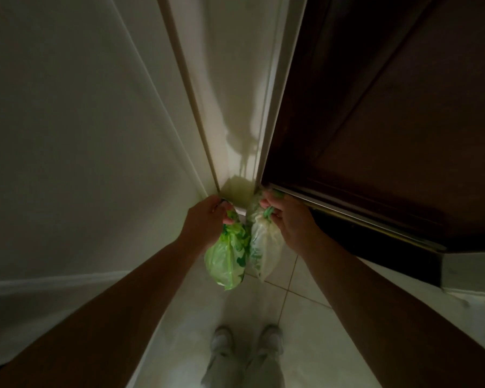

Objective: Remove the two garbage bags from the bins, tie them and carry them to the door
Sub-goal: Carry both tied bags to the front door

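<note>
My left hand is closed around the knotted top of a bright green garbage bag, which hangs above the tiled floor. My right hand grips the tied top of a paler, whitish-green garbage bag right beside it. The two bags touch side by side. Both hang in the corner next to the dark brown door, whose lower edge is just right of my right hand.
A white wall fills the left side, with a white door frame running down into the corner. Pale floor tiles lie below. My two feet in light shoes stand near the bottom edge.
</note>
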